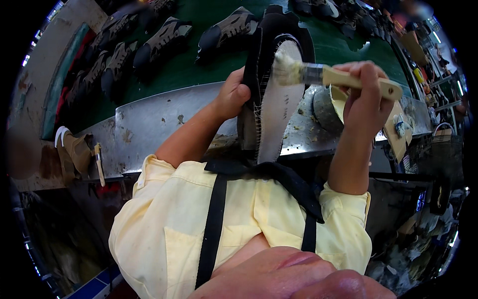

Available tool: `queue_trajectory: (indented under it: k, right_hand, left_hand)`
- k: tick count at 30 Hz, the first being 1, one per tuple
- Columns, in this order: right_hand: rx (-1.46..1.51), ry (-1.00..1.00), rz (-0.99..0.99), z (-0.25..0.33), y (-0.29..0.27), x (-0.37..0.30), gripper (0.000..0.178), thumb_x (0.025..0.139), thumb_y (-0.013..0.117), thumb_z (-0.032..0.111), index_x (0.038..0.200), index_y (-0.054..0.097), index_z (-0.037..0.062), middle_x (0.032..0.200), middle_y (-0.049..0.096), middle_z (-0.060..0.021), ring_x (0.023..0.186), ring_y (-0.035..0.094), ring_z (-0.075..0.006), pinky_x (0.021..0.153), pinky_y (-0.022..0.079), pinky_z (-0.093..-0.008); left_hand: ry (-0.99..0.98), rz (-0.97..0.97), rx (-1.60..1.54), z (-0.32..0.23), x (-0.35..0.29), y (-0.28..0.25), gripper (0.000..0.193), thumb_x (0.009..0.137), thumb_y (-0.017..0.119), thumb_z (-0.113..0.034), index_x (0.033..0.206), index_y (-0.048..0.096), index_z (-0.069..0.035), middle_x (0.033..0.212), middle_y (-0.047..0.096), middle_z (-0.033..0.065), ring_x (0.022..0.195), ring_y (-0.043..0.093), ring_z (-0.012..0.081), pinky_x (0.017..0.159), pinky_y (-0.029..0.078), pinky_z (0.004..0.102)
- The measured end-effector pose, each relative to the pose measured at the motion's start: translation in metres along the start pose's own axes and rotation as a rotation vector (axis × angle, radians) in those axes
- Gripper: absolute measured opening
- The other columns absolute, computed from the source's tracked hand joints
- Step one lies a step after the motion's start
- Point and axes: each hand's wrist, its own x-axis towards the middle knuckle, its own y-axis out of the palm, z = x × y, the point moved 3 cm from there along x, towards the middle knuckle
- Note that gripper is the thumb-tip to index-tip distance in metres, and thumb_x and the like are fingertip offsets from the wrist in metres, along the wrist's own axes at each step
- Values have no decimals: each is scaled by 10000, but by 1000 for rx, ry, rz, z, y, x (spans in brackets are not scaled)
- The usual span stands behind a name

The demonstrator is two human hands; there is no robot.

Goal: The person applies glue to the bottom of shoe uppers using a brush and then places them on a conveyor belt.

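Observation:
In front of my chest a dark shoe upper (252,70) stands with its sole side facing me. Stitches edge the long off-white insole (280,112) set in it. My left hand (233,93) grips the upper by its left side, thumb folded in. My right hand (369,97) is wrapped round the pale wooden handle of a flat paintbrush (343,78). Its bristles, coated in something whitish, press on the upper part of the insole. Just below the brush is a round pot (327,110), partly hidden by my right hand.
Several grey and black shoes (162,44) sit on the green belt (194,74) beyond the stained metal ledge (149,117). A second brush (99,164) and a brown shoe piece (72,154) lie at the left. Cardboard (396,132) stands at the right.

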Motion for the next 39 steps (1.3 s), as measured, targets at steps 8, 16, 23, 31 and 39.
queue_trajectory:
  k: [8, 16, 23, 31, 39]
  right_hand:
    - [-71, -43, 328, 12, -1, -42, 175, 876, 553, 124, 770, 590, -11, 719, 612, -108, 654, 620, -207, 608, 504, -313]
    - [-51, -87, -102, -4, 2, 3, 222, 895, 540, 176, 787, 615, -4, 750, 637, -113, 705, 647, -231, 544, 493, -256]
    - [-142, -133, -143, -17, -22, -65, 223, 888, 499, 112, 729, 571, -26, 712, 619, -136, 659, 624, -218, 646, 501, -314]
    - [-102, -338, -119, 1, -33, -46, 218, 897, 519, 158, 778, 565, -19, 743, 616, -151, 718, 638, -276, 662, 513, -342]
    - [-77, -338, -125, -2, -10, -13, 237, 873, 592, 224, 841, 608, -10, 810, 645, -166, 773, 652, -251, 627, 537, -300]
  left_hand:
    - [-20, -69, -47, 3, -3, -5, 902, 727, 452, -752, 1162, 487, 37, 1074, 560, 72, 982, 496, 127, 866, 393, 265]
    - [-19, -45, -48, 3, 0, -2, 941, 691, 461, -780, 1156, 485, 37, 1059, 567, 72, 969, 512, 132, 850, 409, 269]
    - [13, -139, 30, 0, -9, -7, 970, 693, 397, -808, 1153, 487, 41, 1047, 580, 87, 958, 524, 141, 838, 419, 274]
    - [46, -122, 48, 6, -9, -12, 941, 739, 329, -790, 1124, 515, 48, 1025, 596, 102, 933, 541, 153, 830, 420, 283]
    - [20, -43, -61, -6, -2, 4, 921, 707, 467, -762, 1172, 475, 33, 1074, 568, 75, 957, 522, 136, 844, 407, 271]
